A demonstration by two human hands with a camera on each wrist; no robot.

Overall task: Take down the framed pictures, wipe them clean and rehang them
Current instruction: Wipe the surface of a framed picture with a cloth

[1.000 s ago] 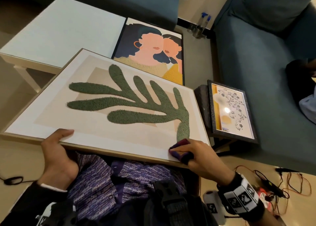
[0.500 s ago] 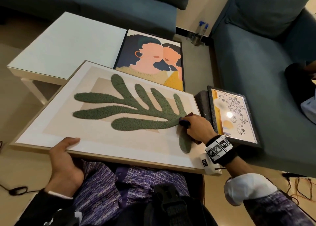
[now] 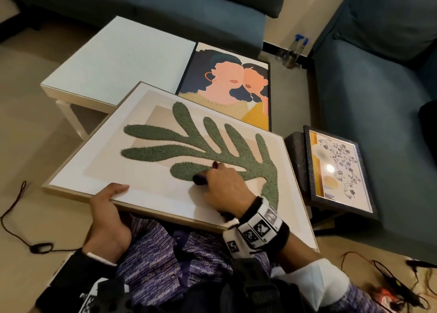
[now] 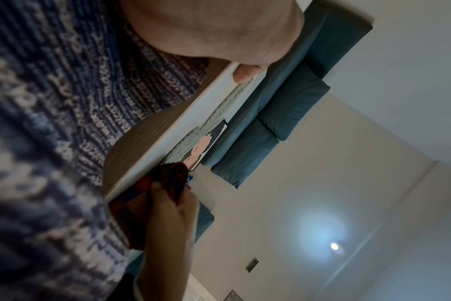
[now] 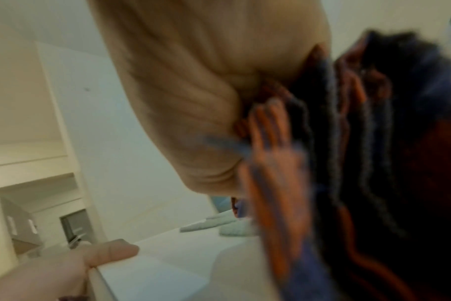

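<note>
- Closest in, the right hand's fingers (image 3: 208, 174) are curled round a dark purple-and-orange wiping cloth (image 3: 199, 179), pressing it onto the face of the large light-wood framed picture of a green tufted leaf (image 3: 165, 147), at the near lobe of the leaf.
- The right hand (image 3: 223, 187) lies palm-down on the picture, with a black-and-white marker band on its wrist.
- From the right wrist view, the cloth (image 5: 361, 163) is bunched in blurred folds against the palm.
- The left hand (image 3: 107, 220) grips the picture's near edge, thumb flat on the white border, the other fingers hidden beneath.
- That picture rests tilted across the person's lap, over purple patterned clothing.
- Farther off, a black-framed picture of two faces (image 3: 227, 85) lies beside a white low bench (image 3: 118, 59).
- To the right, a small dark-framed floral mirror picture (image 3: 335, 168) sits tilted, just beside a blue sofa (image 3: 378, 99).
- Two spray bottles (image 3: 293, 52) stand on the floor at the far wall.
</note>
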